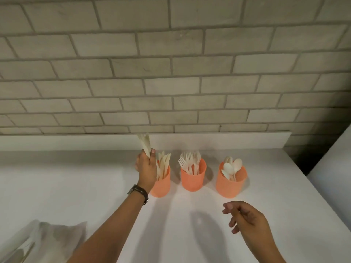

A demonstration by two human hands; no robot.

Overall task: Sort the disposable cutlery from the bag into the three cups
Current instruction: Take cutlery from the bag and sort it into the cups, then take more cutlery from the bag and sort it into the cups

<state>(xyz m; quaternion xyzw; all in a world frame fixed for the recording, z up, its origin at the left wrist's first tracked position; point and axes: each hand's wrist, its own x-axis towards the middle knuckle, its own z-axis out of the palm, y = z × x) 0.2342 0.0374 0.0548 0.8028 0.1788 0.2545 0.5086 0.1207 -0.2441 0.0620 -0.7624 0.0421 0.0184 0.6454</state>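
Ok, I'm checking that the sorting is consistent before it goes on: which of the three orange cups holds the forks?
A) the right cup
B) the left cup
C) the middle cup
C: the tined forks stand in the middle cup. The left cup holds knives, the right cup holds spoons, and the left hand grips a bunch of knives.

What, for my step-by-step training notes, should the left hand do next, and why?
Probably the left hand should lower the bundle of knives it grips into the left cup beside it: that cup already holds knives, the middle cup forks, the right cup spoons.
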